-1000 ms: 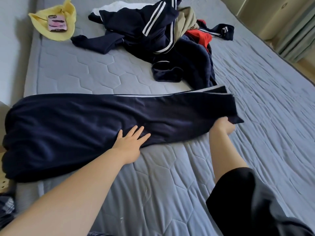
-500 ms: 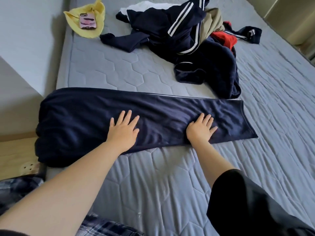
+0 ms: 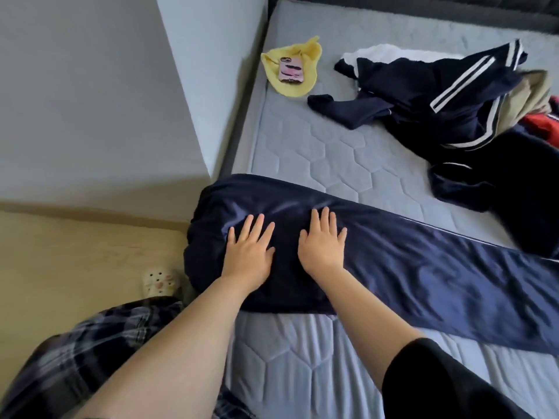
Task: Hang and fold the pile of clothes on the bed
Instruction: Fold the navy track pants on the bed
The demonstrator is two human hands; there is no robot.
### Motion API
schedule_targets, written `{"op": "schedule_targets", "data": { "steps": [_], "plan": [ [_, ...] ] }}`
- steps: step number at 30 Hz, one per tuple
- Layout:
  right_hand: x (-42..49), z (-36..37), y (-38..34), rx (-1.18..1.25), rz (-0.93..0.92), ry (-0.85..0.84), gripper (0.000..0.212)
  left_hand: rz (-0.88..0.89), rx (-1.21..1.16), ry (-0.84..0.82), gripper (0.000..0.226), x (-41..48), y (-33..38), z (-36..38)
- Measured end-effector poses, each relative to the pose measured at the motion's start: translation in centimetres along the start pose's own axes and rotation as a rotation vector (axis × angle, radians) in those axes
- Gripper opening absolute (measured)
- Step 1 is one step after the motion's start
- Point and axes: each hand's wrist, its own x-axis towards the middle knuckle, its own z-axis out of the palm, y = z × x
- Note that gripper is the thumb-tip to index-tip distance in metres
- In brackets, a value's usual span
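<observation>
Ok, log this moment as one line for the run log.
step: pressing navy trousers flat on bed | left hand: open, on trousers | right hand: open, beside it | pile: unfolded

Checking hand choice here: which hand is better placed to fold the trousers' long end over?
Right, probably: the right hand lies flat on the navy trousers nearer their long stretch; the left hand rests by the bunched end.
</observation>
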Motion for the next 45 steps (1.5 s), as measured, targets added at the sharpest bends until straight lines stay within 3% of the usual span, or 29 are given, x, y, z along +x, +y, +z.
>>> {"op": "schedule_targets", "data": {
  "steps": [3,7,12,15,18,22,27,29,31,33,38,41,43,45],
  "plan": [
    [1.5,1.4,-5.4,0.086,0.078,0.011,0.057,-0.068,-0.023,0.049,0.056,0.4,-1.5,0.2],
    [2.1,3.4,-7.9,0.194,0.262,0.109,0.060,-0.338,-0.130,0.061,0.056,1.0,-4.3,0.5],
    [2.2,5.5,-7.2,0.203,0.226,0.226,0.062,-0.844,-0.763,-0.173,0.051,2.1,-8.5,1.0],
    [2.5,6.0,-7.4,0.198,0.235,0.252,0.064,-1.143,-1.123,-0.217,0.052,2.6,-10.6,1.4],
    [2.5,6.3,-7.3,0.190,0.231,0.273,0.064,-1.148,-1.553,-0.224,0.053,2.8,-11.2,1.6],
    [2.7,6.7,-7.3,0.171,0.236,0.297,0.064,-1.101,-1.806,-0.166,0.035,2.7,-11.8,1.9],
    [2.8,6.8,-7.3,0.153,0.239,0.323,0.063,-1.381,-2.220,-0.054,0.037,2.3,-15.1,3.4],
    [2.8,6.9,-7.3,0.147,0.234,0.324,0.064,-1.514,-2.380,0.153,0.041,2.2,-16.3,3.4],
    [2.9,7.0,-7.4,0.150,0.235,0.320,0.064,-1.518,-2.325,0.280,0.041,2.4,-17.2,3.2],
    [2.9,6.9,-7.3,0.151,0.240,0.308,0.064,-1.345,-2.292,0.385,0.038,2.5,-17.8,3.2],
    [3.2,6.2,-7.1,0.167,0.235,0.199,0.066,-1.183,-2.395,0.468,0.032,1.9,-18.5,0.0],
    [3.2,5.4,-7.0,0.203,0.227,0.124,0.068,-1.127,-2.261,0.445,0.030,1.8,-17.5,-3.0],
    [3.2,4.6,-6.8,0.255,0.214,0.067,0.069,-1.161,-1.966,0.440,0.036,1.7,-15.8,-4.9],
    [3.4,3.6,-6.1,0.340,0.185,0.003,0.069,-1.074,-1.467,0.619,0.035,1.5,-13.4,-6.0]
  ]
}}
